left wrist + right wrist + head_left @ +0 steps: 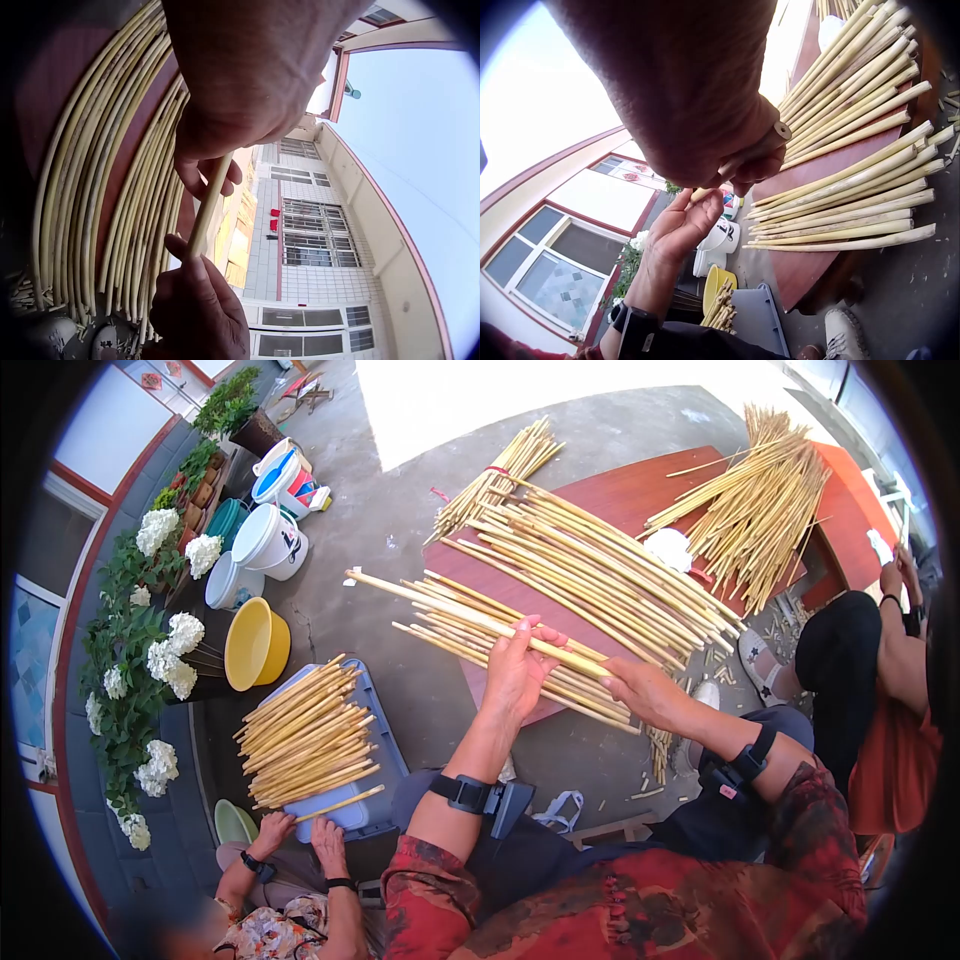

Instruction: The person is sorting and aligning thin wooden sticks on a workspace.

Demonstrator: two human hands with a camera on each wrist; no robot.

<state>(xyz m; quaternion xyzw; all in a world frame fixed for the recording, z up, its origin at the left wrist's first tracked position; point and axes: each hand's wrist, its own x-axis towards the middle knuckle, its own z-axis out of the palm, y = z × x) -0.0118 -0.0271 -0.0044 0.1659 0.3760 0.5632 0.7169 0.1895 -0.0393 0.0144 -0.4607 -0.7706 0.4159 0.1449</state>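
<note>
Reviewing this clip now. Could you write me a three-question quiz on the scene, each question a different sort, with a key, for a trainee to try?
1. Multiple choice: where does the right hand hold the long stalk that also passes through the left hand?
A) At its middle
B) By the end nearer the person's body
C) By the end farther from the person's body

2. True or false: the short stalks beside the second person lie on the red table.

3. Fill in the blank: the round basin near the white buckets is ____.

Key: 1. B; 2. false, they lie on the blue tray; 3. yellow.
</note>
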